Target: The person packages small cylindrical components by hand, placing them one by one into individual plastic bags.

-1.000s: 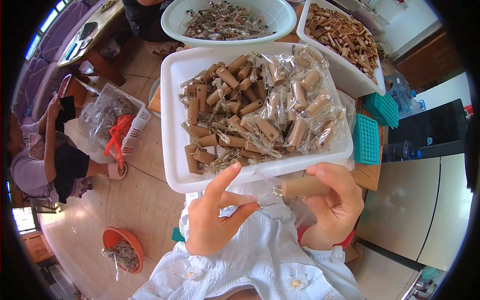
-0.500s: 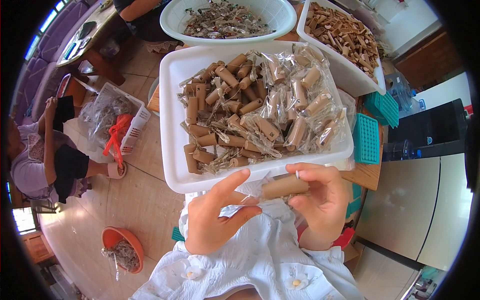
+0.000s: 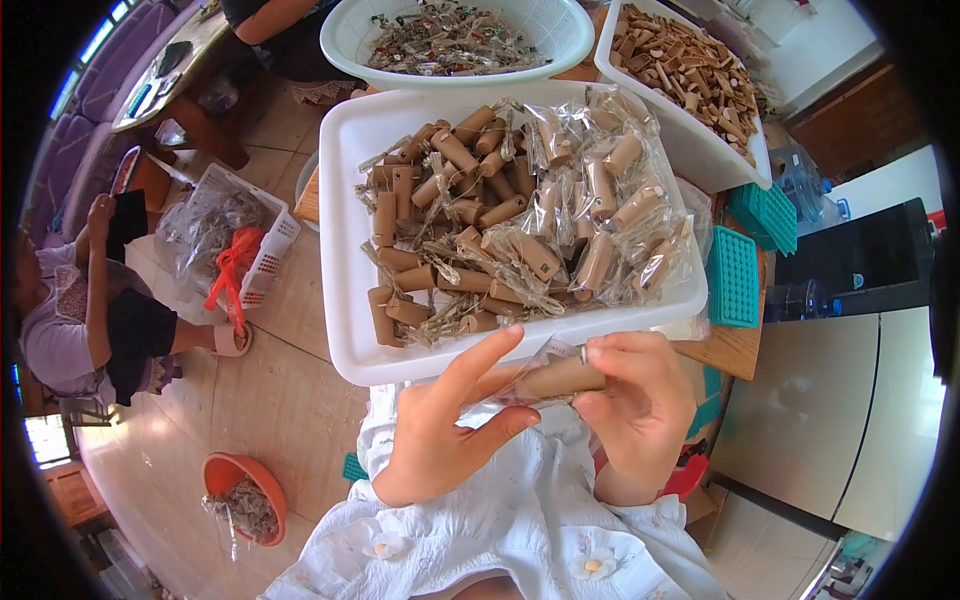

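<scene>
- Right hand (image 3: 640, 405): the thumb and fingers are clamped on the right end of a brown cylinder (image 3: 565, 380), which lies nearly level above the wearer's lap, just beyond the near edge of a white tray.
- Left hand (image 3: 440, 440): the index finger and thumb stand apart, the index pointing toward that edge. Clear film (image 3: 515, 385) lies between this hand and the cylinder's left end; whether the other fingers pinch it cannot be told.
- Room between the hands: a narrow gap, bridged by film and cylinder.
- White tray (image 3: 342, 220): its raised rim runs just beyond both hands. Loose cylinders (image 3: 455, 152) fill the left and middle, bagged cylinders (image 3: 598, 190) the right.
- Beyond the tray: 1 pale colander (image 3: 345, 50) at its far edge and 1 white tub (image 3: 690, 165) of brown pieces at the far right corner.
- Right side: a green rack (image 3: 733, 278) stands just beside the tray, near the wooden table's edge (image 3: 735, 358).
- Left side: tiled floor (image 3: 310, 400) stretches between the tray and a seated person (image 3: 70, 340), with a white basket (image 3: 268, 285) and an orange bowl (image 3: 218, 475) on it.
</scene>
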Demonstrator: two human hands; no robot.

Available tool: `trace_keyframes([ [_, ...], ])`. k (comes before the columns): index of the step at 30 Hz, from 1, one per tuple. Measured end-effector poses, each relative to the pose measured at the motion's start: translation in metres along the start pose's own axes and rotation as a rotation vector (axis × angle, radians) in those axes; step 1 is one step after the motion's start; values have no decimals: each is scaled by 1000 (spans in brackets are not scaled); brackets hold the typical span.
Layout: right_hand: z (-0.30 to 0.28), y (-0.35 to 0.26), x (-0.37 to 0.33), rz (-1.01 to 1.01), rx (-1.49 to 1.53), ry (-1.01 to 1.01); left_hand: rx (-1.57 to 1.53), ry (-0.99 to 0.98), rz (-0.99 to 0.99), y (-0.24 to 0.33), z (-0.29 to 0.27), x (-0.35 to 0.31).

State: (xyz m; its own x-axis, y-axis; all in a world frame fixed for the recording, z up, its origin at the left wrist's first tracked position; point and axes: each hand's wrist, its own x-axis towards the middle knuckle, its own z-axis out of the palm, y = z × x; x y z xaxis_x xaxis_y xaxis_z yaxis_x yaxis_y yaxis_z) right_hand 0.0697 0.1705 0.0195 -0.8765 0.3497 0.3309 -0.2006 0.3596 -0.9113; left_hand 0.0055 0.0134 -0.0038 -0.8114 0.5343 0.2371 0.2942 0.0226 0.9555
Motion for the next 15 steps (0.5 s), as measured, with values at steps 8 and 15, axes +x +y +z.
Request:
trace_keyframes([
  [8,8,9,4,-119,81,-118,-37,-37,-30,3,-2,-4],
  [15,3,12,13,-254,-116,-296,8,-125,-227,9,-5,-5],
])
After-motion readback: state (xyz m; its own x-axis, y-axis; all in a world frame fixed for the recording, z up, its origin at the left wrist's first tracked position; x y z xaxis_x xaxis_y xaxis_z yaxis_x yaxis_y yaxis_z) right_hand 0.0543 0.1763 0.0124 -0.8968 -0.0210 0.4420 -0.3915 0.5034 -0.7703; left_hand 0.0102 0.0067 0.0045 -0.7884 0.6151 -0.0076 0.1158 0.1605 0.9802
